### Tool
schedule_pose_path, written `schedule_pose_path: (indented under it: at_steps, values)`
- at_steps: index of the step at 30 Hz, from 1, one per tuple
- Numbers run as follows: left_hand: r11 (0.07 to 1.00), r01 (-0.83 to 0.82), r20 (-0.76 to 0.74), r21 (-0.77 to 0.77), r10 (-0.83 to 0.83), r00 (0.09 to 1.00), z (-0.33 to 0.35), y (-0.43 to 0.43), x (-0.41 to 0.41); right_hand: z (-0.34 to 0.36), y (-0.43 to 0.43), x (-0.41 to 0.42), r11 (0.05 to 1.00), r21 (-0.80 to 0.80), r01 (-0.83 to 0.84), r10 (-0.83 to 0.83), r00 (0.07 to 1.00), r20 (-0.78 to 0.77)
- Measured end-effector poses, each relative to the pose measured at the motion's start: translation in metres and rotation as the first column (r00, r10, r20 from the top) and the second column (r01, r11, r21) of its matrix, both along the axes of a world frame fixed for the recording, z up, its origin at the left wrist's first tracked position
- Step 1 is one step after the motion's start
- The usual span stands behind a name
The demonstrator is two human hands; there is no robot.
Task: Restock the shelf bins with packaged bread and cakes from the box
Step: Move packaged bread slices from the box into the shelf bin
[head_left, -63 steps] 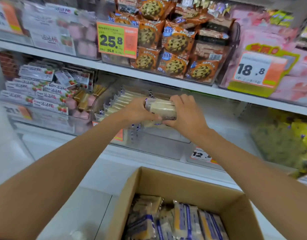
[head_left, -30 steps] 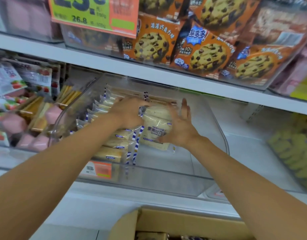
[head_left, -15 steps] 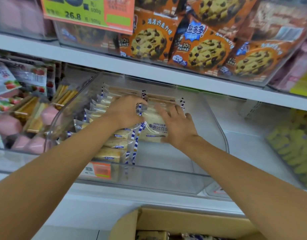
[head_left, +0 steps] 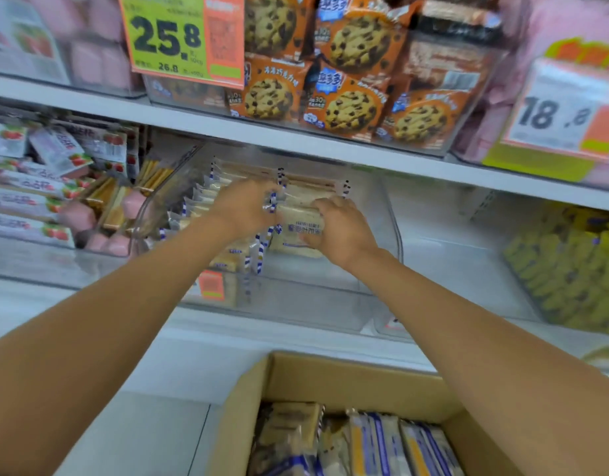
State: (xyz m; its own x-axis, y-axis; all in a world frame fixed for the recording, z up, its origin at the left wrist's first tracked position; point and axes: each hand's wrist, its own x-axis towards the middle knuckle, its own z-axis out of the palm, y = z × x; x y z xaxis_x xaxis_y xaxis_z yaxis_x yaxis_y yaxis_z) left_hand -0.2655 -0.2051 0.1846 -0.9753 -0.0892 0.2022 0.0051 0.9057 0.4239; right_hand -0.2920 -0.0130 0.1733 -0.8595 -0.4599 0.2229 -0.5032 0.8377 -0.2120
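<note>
while the bread pack (head_left: pixel 297 231) stands in the bin (head_left: pixel 397 235): might flop forward if released early
right grip (head_left: pixel 340 228): wrapped round it
left grip (head_left: pixel 244 207): too blurry, can't tell

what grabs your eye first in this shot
Two bare arms reach up the middle, left hand and right hand meeting at a pale bread packet in the clear bin. Above, a big 25.8 price tag hangs beside orange cookie packets; below, an open cardboard box holds more packets.
</note>
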Motion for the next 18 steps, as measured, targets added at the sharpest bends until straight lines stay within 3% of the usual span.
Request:
schedule_pose_path:
  at_steps: [4,7,10,14,18]
  values:
    - [0.999,-0.026,-0.085,0.027,0.028,0.996,0.002,0.035,0.056,0.004,0.023,0.046,0.994,-0.111,-0.026,0.022,0.999,-0.035]
    - [0.998,-0.004,-0.052,0.067,0.007,0.999,-0.002,0.071,0.1,-0.003,0.053,0.087,0.972,-0.226,-0.066,0.058,0.997,-0.041]
    - [0.994,0.003,0.087,0.11,-0.013,0.996,-0.03,0.103,0.14,-0.037,0.094,0.127,0.946,-0.321,-0.037,0.098,0.98,0.176]
    - [0.983,-0.009,0.33,0.182,-0.052,0.943,-0.09,0.129,0.187,-0.115,0.169,0.169,0.995,-0.1,0.028,0.032,0.837,0.547]
    - [0.953,-0.023,0.438,0.303,-0.118,0.891,-0.141,0.141,0.216,-0.188,0.23,0.194,0.994,0.083,0.071,-0.107,0.767,0.633]
